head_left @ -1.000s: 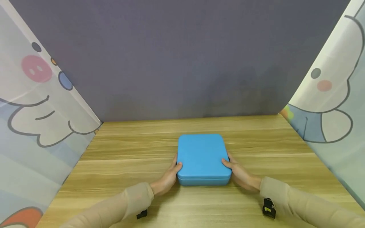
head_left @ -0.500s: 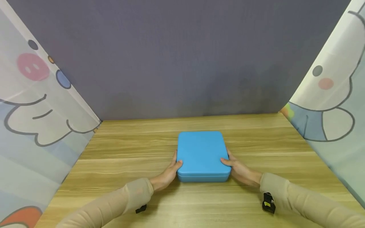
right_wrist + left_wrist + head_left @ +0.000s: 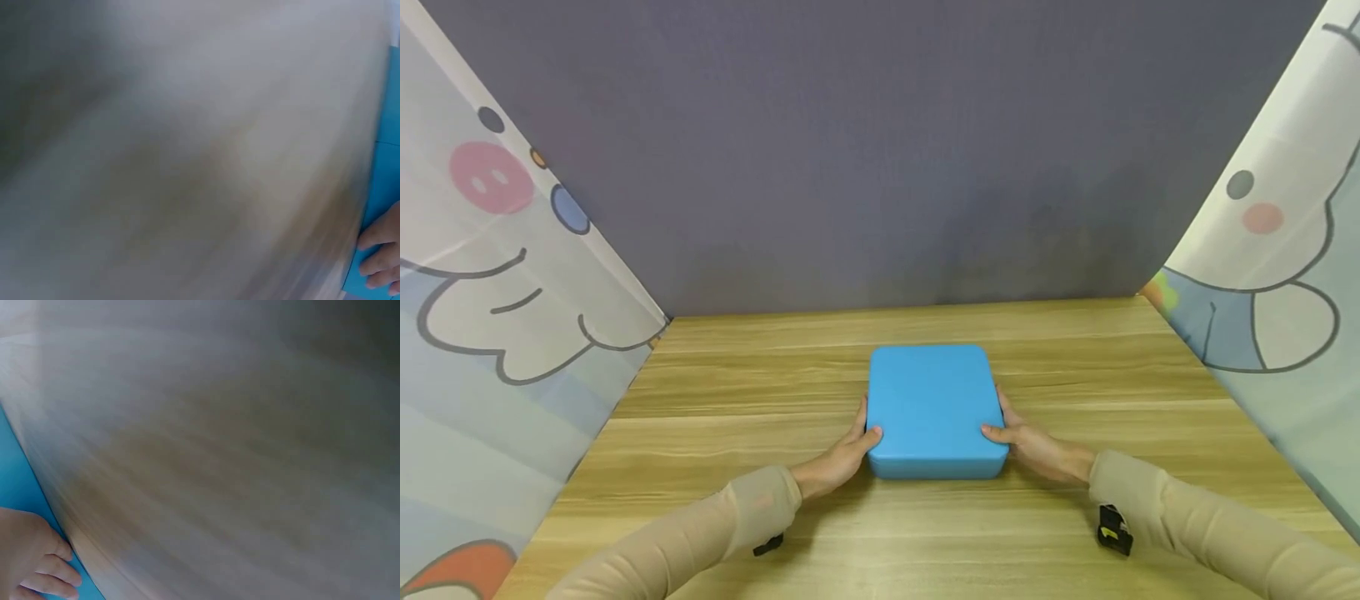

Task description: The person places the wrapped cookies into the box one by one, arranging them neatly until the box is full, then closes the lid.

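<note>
A blue rectangular box (image 3: 934, 404) with rounded corners lies flat on the wooden table in the head view, its lid closed. On its left side my left hand (image 3: 838, 463) grips it, thumb over the top edge and fingers along the side wall. My right hand (image 3: 1041, 450) holds the opposite side the same way. The left wrist view catches the left hand (image 3: 37, 559) against the blue side wall (image 3: 17, 475) at the lower left. In the right wrist view, fingers (image 3: 380, 256) press on the box wall (image 3: 389, 112), where a thin lid seam shows.
The wood-grain table (image 3: 737, 367) surrounds the box. A dark grey panel (image 3: 887, 167) rises along its back edge. Cartoon-printed curtains (image 3: 460, 333) border the left and right sides. Black straps (image 3: 1112, 530) hang under the beige sleeves.
Both hands and the box have shifted slightly away from me, mostly in the first half second. The grip looks the same, and the head view has moved a little.
</note>
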A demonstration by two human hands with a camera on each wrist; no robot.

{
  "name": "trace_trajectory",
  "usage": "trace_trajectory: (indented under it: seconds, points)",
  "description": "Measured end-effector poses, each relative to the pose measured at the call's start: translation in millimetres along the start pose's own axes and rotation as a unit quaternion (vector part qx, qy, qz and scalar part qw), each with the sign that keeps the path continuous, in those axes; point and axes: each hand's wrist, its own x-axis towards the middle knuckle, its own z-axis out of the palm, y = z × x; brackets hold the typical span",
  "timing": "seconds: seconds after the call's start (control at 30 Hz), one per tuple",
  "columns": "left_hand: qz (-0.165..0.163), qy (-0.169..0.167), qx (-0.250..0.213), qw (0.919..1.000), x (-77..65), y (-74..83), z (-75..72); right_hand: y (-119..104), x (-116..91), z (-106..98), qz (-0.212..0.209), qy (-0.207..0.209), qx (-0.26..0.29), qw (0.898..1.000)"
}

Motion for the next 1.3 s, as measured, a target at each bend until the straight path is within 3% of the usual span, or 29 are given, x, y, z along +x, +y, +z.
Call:
trace_trajectory:
  seconds: [0.4,0.53,0.73,0.83,0.93,1.1,1.3]
  points:
    - [-0.002,-0.011,0.012,0.9999,4.1,3.8,-5.1,-1,2,-3,-0.023,0.020,-0.024,0.999]
    - [0.010,0.003,0.009,0.9999,7.6,4.8,-5.4,-3,3,-3,-0.014,0.034,-0.024,0.999]
    - [0.002,0.081,0.027,0.9963,21.0,10.3,-3.0,-6,20,-8,-0.012,0.095,-0.006,0.995]
    - [-0.016,0.134,0.015,0.9907,37.9,14.4,-6.8,-9,36,-16,-0.024,0.132,0.009,0.991]
    - [-0.009,0.179,-0.014,0.9837,58.9,20.5,-15.5,-13,52,-27,-0.032,0.171,0.025,0.985]
    - [0.002,0.228,-0.045,0.9725,87.0,23.5,-29.4,-17,73,-36,-0.032,0.228,0.072,0.970]
    - [-0.015,0.262,-0.061,0.9631,97.3,20.7,-32.7,-19,83,-36,-0.009,0.241,0.085,0.967]
